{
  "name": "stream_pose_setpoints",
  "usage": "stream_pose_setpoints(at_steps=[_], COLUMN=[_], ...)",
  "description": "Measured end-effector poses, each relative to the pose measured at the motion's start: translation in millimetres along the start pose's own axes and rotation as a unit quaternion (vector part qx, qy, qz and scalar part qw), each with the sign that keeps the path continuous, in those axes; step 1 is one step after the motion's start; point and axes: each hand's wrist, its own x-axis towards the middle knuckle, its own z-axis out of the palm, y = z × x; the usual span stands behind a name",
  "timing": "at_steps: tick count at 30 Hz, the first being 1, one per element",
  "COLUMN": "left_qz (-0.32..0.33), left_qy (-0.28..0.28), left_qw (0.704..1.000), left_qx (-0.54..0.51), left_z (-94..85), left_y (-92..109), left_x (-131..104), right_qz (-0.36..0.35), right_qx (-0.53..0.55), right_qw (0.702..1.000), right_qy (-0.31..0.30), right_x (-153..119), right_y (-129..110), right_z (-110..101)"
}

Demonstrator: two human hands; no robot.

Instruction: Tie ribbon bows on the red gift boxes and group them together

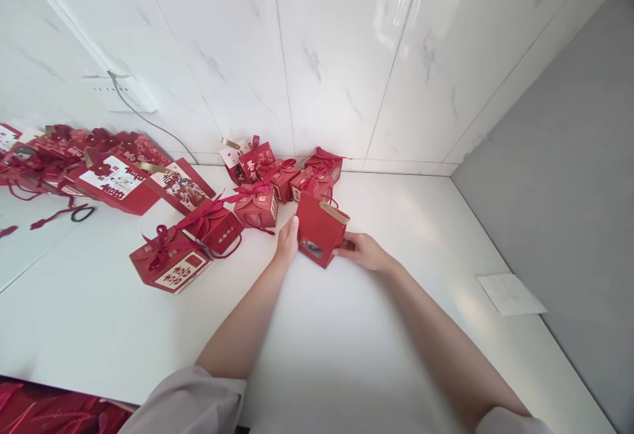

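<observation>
1. Gripping one red box point(321, 219) by its left side with the left hand point(286, 241), with the thumb laid along the edge.
2. Gripping the same red box at its lower right edge with the right hand point(365, 251), with bent fingers (partly hidden by the box).
3. Held between both hands over the white table point(421, 222), just in front of small boxes; hard to tell whether touching the tabletop.
4. Flat-sided, smooth and card-like, with one clear window point(311, 248) low on the near face and one gold strip point(334, 213) along an upper edge.
5. Counted beyond and to the left: six ribbon-tied boxes point(171, 259), two at the left front, four nearer the wall; squat, with folded tops and soft, shiny bows.
6. Beside these, by the wall: two strap-handled boxes point(256, 158), one white-fronted, one red.
7. Farther left: two larger boxes with printed white panels point(115, 181), near a heap of red boxes point(59, 146) (too crowded to count).
8. On the tabletop there: one thin black ring point(82, 214).
9. Behind: glossy, marbled wall tiles point(331, 57) with one grey cable point(143, 117).
</observation>
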Motion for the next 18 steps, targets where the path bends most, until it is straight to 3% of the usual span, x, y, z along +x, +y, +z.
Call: stream_pose_setpoints(at_steps=[5,8,14,18], left_qz=[0.034,0.038,-0.021,-0.028], left_qy=[0.024,-0.001,-0.055,-0.09], left_qw=[0.999,0.999,0.998,0.995], left_qx=[0.012,0.012,0.026,0.017], left_z=[0.3,-1.7,-0.3,7.4], left_y=[4.3,2.1,-0.4,10.8], left_x=[-3.6,-3.9,-1.0,-20.5], right_qz=[-0.037,-0.051,-0.042,-0.008], right_qx=[-0.039,-0.051,-0.06,0.007], right_qw=[0.997,0.995,0.987,0.98], right_qy=[0.056,0.071,0.144,0.199], right_x=[-9.6,-10.8,-13.9,-15.8], right_y=[3.4,3.9,-4.1,-10.9], right_z=[12.4,14.2,24.0,37.0])
